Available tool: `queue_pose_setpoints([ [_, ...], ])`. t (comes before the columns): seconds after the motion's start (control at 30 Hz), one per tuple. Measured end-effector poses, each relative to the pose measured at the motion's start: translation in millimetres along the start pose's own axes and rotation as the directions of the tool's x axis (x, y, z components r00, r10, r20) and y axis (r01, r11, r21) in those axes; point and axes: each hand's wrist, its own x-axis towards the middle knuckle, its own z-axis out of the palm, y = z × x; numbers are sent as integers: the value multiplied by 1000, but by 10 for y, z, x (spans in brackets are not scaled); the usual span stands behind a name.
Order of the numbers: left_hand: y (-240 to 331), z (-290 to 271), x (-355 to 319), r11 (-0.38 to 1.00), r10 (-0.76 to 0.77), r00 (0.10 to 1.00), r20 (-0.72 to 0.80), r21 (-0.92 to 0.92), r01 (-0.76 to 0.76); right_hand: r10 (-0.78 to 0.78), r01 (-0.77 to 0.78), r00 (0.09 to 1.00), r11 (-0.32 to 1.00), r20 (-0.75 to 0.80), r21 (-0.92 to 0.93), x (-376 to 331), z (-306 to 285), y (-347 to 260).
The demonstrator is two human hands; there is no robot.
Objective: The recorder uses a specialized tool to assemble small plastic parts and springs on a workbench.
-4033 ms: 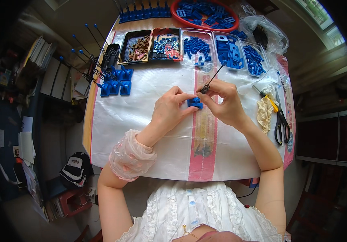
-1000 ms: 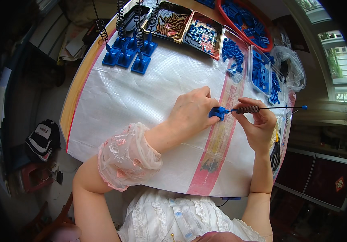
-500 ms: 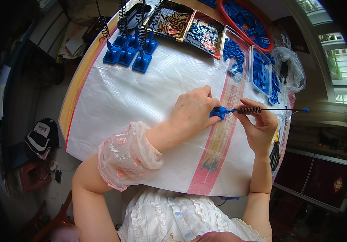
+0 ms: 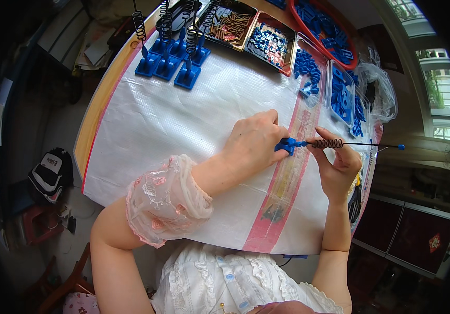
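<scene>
Over the middle of the table, my left hand [image 4: 254,137] is closed on a small blue plastic base [image 4: 287,146], its thumb and fingers pinching the piece. A blue joint links the base to a black coil spring [image 4: 327,143], which runs on to the right as a thin black rod [image 4: 371,144] with a blue tip [image 4: 401,147]. My right hand [image 4: 340,170] pinches the spring near the joint, so both hands hold the one assembly. It lies roughly level. Several similar spring stands [image 4: 186,76] stand upright on square blue bases at the far left.
A tray of bronze-coloured screws [image 4: 231,26] and a tray of nuts [image 4: 269,43] sit at the far edge. Right of them are loose small blue parts [image 4: 307,68], a clear box of blue parts [image 4: 342,97] and a red basket [image 4: 351,66]. White woven sheeting [image 4: 146,125] covers the table.
The view has shifted slightly, moving the scene a little within the frame. Both hands keep the same hold on the blue base and spring.
</scene>
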Motion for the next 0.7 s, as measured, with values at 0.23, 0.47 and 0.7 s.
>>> queue_pose_setpoints([
  [0.23, -9, 6, -3, 1000, -4, 1000, 10, 9, 4, 45, -54, 997, 985, 60, 163, -4, -6, 17],
  [0.47, -8, 8, 1, 1000, 2, 1000, 6, 14, -3, 59, -72, 996, 979, 72, 192, 16, -8, -2],
  [0.7, -11, 9, -5, 1000, 2, 1000, 0, 3, -2, 76, -88, 995, 972, 64, 217, -11, 4, 31],
])
